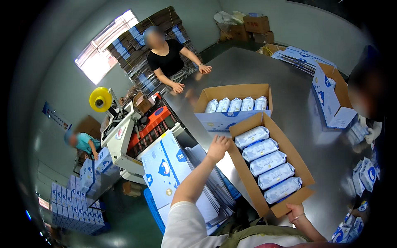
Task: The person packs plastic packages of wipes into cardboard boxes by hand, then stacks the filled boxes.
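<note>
An open cardboard carton (306, 191) sits at an angle on the table before me, holding a row of several pale blue soft packs (269, 149). My right hand (294, 211) grips the carton's near end flap at the lower right corner. At the far left corner of the same carton is my left hand (218, 148), its fingers loosely bent and apart, beside the outer wall; whether it touches is unclear. Just beyond stands a second open carton (233, 90), also with a row of packs inside.
Flattened blue-and-white cartons (163, 167) are stacked at my left, beside a carton-sealing machine (136, 132). Across the steel table (248, 66) a person (169, 58) stands with hands at its edge. Another open carton (331, 97) and a gloved co-worker (372, 132) are at right, near loose packs (366, 173).
</note>
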A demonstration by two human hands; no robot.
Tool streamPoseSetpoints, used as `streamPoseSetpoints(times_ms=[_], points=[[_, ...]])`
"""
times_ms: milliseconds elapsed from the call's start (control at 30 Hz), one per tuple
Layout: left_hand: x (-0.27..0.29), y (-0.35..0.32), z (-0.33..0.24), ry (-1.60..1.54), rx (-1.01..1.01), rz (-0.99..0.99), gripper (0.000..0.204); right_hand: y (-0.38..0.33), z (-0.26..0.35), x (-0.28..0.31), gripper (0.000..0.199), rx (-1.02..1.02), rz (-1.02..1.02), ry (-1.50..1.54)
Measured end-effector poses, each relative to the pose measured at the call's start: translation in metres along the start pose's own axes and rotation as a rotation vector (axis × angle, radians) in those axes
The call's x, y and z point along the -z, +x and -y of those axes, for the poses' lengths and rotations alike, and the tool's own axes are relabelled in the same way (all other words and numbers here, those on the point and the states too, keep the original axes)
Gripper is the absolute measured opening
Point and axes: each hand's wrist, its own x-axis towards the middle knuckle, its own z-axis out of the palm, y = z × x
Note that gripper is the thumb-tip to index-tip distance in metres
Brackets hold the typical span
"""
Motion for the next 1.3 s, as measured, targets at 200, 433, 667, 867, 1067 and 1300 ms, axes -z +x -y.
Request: streamPoseSetpoints(times_ms=[200,433,667,867,1067,1300], points=[[0.042,-0.100,0.031,-0.333,0.534,-0.188,0.057,0.113,-0.024,-0.092,0.047,0.037,-0.117,0.104],[0.045,-0.416,0.022,-0.099,1.611,-0.035,0.059,0.286,0.034,-0.233,0.036,-0.025,-0.115,0.030],[-0.008,-0.458,-0.051,-0.672,1.865,-0.138,0.061,0.330,-0.032,-0.301,0.055,-0.090,0.417,-0.451],[-0.020,-0.441,-0.036,-0.721,1.809,-0.070,0.052,0.138,-0.217,-0.248,0.099,0.280,0.676,-1.648],[0.053,-0.392,-0.048,-0.700,1.711,-0.579,0.049,0.118,-0.191,-0.264,0.089,0.100,0.609,-1.197],[0.184,-0.288,-0.119,-1.349,0.911,-1.289,0.041,0.063,-0.059,-0.259,0.035,0.252,0.204,-0.043]])
